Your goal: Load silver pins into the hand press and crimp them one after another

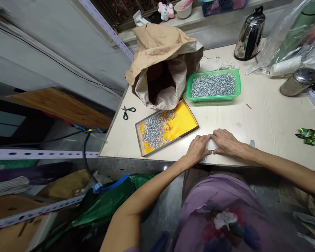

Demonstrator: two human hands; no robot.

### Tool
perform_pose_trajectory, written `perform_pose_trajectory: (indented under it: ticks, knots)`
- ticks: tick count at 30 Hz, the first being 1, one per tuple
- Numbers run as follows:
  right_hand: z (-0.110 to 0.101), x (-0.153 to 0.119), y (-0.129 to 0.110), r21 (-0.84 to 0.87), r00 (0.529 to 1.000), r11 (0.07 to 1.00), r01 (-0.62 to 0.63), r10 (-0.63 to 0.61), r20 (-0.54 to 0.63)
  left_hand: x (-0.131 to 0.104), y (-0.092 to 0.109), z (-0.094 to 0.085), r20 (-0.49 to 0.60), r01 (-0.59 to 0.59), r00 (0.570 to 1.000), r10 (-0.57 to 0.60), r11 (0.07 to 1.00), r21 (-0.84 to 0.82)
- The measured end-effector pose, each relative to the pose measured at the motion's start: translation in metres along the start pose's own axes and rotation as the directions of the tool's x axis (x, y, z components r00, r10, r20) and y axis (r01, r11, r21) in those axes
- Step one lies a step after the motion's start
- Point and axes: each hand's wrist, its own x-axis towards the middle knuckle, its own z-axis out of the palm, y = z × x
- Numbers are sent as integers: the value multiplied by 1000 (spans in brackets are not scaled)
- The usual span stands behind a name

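At the table's front edge, my left hand [197,148] and my right hand [224,141] grip a small whitish flat piece [212,145] from both sides, fingers curled round it. Its exact kind is unclear, since my fingers cover much of it. A greyish edge of something shows under my left hand. To the left lies a shallow tray [185,120] with a yellow bottom, holding a heap of small silvery metal pins or screws [154,130]. Beyond it stands a green plastic basket [238,85] full of similar metal pieces [212,85].
An open brown paper sack [165,42] stands behind the tray. Green-handled scissors [126,112] lie at the left. A steel kettle [249,35], a metal pot [299,82] and green wrapped packets [310,135] are on the right. A metal rack [42,154] stands left of the table [267,129].
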Motion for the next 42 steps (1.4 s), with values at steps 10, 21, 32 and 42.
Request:
perform_pose_trajectory:
  ticks: [10,21,32,42]
  knots:
    - [-4,-17,5,-61,999,997,-39,40,17,19,8,-5,126,-51,991,37,993,111]
    - [23,-30,-5,-30,995,999,-21,18,-96,17,9,1,178,-126,977,115,991,50]
    - [8,-28,20,-33,994,999,29,-32,-105,-3,17,29,-108,-84,990,87,996,29]
    - [-5,12,37,-86,991,991,-99,91,-95,-34,39,73,-254,-210,949,187,976,-64]
